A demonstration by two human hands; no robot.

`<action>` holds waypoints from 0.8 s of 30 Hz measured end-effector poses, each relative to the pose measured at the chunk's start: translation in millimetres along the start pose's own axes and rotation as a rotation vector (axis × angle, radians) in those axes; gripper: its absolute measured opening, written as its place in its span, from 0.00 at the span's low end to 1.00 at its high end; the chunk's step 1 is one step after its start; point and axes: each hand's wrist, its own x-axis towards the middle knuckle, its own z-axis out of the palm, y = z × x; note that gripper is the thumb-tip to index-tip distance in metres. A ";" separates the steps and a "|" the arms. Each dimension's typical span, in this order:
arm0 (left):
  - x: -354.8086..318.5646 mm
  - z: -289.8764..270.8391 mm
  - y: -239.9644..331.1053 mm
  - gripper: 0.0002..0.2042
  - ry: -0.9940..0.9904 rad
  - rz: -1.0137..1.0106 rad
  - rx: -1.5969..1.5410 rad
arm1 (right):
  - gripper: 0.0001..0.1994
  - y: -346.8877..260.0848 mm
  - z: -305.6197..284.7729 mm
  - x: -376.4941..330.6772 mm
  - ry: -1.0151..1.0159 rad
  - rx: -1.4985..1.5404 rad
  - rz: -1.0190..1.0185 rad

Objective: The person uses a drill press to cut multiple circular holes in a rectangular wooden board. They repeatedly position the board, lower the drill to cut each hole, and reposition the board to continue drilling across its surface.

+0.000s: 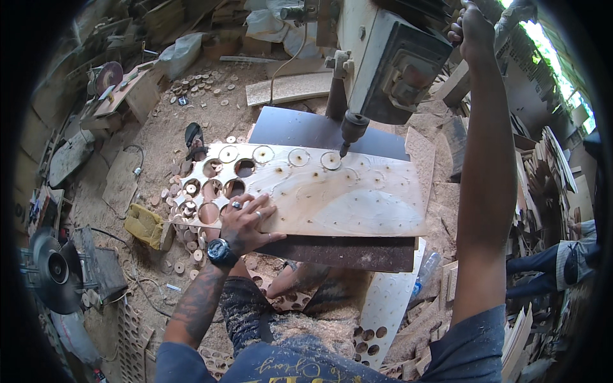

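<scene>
My left hand [250, 220] lies flat with spread fingers on a pale plywood sheet [357, 191], beside its cut-out round holes. Several ring-shaped cuts and small dark drill marks dot the sheet. It rests on a dark table [345, 252] of a drill press [377, 57]. Just above the sheet's far edge hangs the drill chuck [354, 127], its bit close to a ring cut [331, 160]. My right arm reaches up to the far right, where my right hand [474, 30] is closed around the drill press lever, mostly hidden by the fingers.
Wooden discs [201, 83] and sawdust cover the floor. A yellow block [144, 225] sits left of the sheet, and a circular blade machine [56, 265] stands at far left. Offcuts [549, 172] pile up at right, near another person's legs [536, 271]. A plastic bottle [426, 271] lies by the table.
</scene>
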 end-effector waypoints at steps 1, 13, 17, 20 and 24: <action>0.6 -2.5 -0.9 0.32 -0.021 -0.005 -0.011 | 0.16 1.2 -1.2 4.1 0.011 -0.011 -0.004; -28.9 -50.0 -58.1 0.50 -0.215 0.019 0.227 | 0.15 1.2 12.4 11.5 0.083 -0.090 -0.011; -37.6 -63.9 -70.6 0.58 -0.227 0.059 0.138 | 0.15 -1.0 17.6 9.7 0.093 -0.113 -0.020; -56.9 -84.9 -83.0 0.63 -0.389 -0.087 0.114 | 0.15 2.1 17.4 8.7 0.108 -0.134 -0.016; -92.6 -99.4 -97.7 0.61 -0.354 -0.167 0.218 | 0.15 3.4 18.9 10.7 0.117 -0.154 -0.006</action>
